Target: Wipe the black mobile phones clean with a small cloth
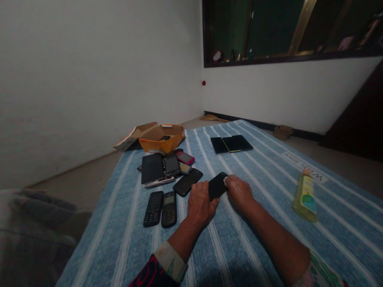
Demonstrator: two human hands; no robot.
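A flat, black rectangular smartphone (pixel 217 186) is held at its left side by the curled left hand (pixel 201 202), over a blue cloth with white stripes (pixel 239 255). A small white wad (pixel 226 181) is pinched in the nearly closed right hand (pixel 239 193) at the smartphone's right edge. Two black keypad phones (pixel 169 211) are laid side by side, left of the left hand; a yellow bottle (pixel 305 199) is seen well to the right.

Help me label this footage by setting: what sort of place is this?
Probably a room in a home: a blue striped cloth covers the work surface, and small items line the sill of a dark window.
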